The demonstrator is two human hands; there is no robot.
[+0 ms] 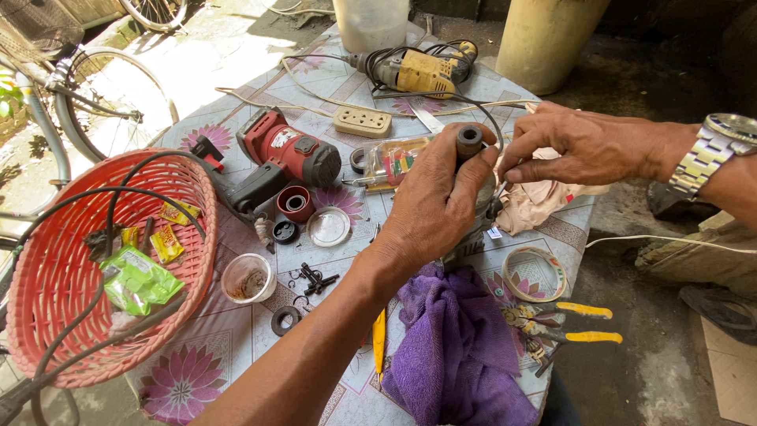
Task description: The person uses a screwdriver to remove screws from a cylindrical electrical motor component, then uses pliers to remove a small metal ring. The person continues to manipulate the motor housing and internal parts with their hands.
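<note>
My left hand [432, 207] is wrapped around an upright metal motor part [476, 207] whose dark shaft end [469, 140] sticks up above my fingers. My right hand [582, 146], with a metal watch [716, 150] on the wrist, pinches at the side of that part near its top, fingers closed on something too small to make out. A black cable [473, 106] arcs over both hands. A purple cloth [453, 347] lies just below the part, a beige rag [544, 201] behind it.
A red power tool body [288, 154], a yellow drill [422, 72], a socket strip [362, 121], loose rings, screws [314, 278] and a small cup [247, 278] lie on the flowered table. A red basket [47, 268] stands at left, tape roll [536, 273] and yellow-handled pliers [564, 325] at right.
</note>
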